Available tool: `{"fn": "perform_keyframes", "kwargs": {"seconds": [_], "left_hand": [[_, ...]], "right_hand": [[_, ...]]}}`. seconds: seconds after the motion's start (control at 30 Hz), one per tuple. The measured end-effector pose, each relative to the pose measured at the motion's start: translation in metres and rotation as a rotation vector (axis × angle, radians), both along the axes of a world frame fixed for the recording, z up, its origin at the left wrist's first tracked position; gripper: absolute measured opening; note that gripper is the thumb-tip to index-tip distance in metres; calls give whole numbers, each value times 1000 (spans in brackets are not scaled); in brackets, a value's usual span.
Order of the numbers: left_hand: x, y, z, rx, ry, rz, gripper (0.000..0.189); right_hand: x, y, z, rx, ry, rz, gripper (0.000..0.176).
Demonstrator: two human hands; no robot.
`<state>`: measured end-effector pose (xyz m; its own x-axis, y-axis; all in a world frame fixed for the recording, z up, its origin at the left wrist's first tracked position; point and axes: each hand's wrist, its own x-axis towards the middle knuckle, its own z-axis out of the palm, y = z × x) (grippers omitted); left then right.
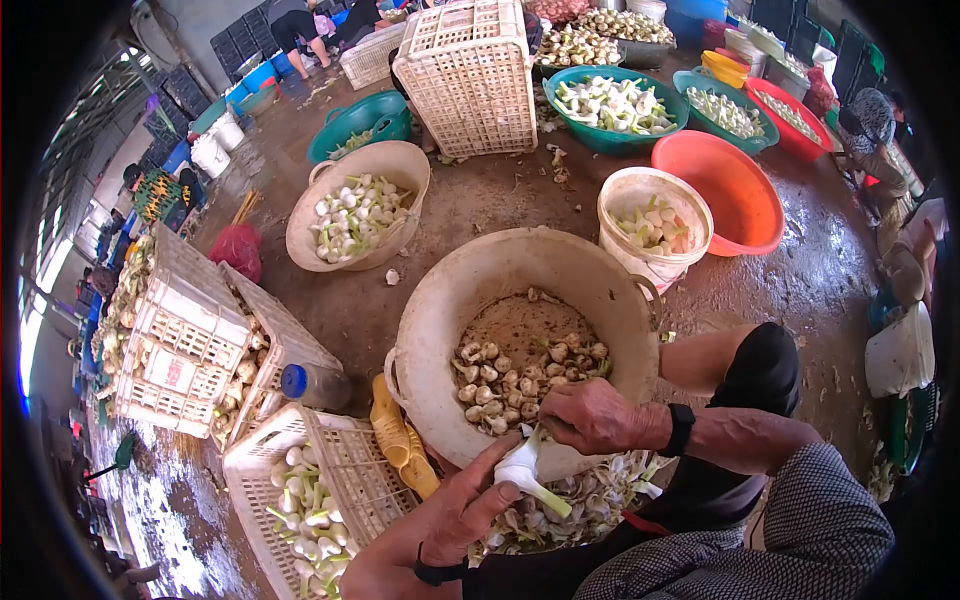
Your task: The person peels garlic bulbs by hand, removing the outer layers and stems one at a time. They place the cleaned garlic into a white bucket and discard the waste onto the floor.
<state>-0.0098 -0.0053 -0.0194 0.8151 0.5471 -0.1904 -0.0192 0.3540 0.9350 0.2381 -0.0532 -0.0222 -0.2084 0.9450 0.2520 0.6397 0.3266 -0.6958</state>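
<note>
A white garlic bulb with a short green stem (522, 468) is between my two hands, over the near rim of a big pale tub (430, 310). My left hand (465, 508) holds the bulb from the left, with its fingers along it. Just right of the bulb, my right hand (590, 415) has its fingers curled closed; whatever they pinch is too hidden to make out. Brownish garlic bulbs (500, 385) lie at the bottom of the tub. Loose garlic peelings (575, 505) are heaped below my hands.
At the lower left, a white crate (250, 465) holds peeled garlic. Stacked crates (190, 320), a capped bottle (318, 385) and a yellow shoe (395, 430) stand left. Ahead are a cream basin (405, 235), a white bucket (655, 262) and an orange basin (735, 200). Other people sit farther off.
</note>
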Motion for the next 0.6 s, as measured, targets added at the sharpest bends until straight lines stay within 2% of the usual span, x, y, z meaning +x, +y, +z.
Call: {"fn": "perform_keyframes", "kwargs": {"seconds": [0.03,0.1,0.13,0.17,0.23,0.27,0.3,0.37,0.4,0.43,0.5,0.53,0.6], "left_hand": [[-2,1,2,1,-2,0,75],[-11,5,14,-110,-40,-191,74],[-13,3,29,-241,-45,-194,73],[-13,4,30,-239,-46,-191,73],[-15,5,31,-169,-56,-193,73],[-14,2,26,-225,-66,-91,71],[-12,1,25,-227,-62,-89,71],[-7,4,26,-92,-40,62,67],[-6,4,28,-141,-58,116,63],[-5,4,26,-139,-61,116,63],[-4,5,19,-51,-149,177,57],[-4,5,15,-51,-150,177,57],[-4,4,7,104,-117,216,54]], "right_hand": [[1,2,-1,-11,-43,-45,13],[9,6,-16,-61,-100,-111,17],[13,5,-21,-111,-158,-170,21],[17,2,-25,-109,-159,-168,21],[16,0,-15,-439,-200,278,33],[12,-2,-8,-403,-155,453,38],[8,-2,-4,-404,-151,456,38],[3,-2,1,-514,15,437,36],[4,1,2,-493,154,415,38],[4,0,7,-491,151,414,38],[2,-1,19,-806,567,257,40],[-2,-4,19,-821,672,255,41],[-6,-9,19,-875,665,316,41]]}}
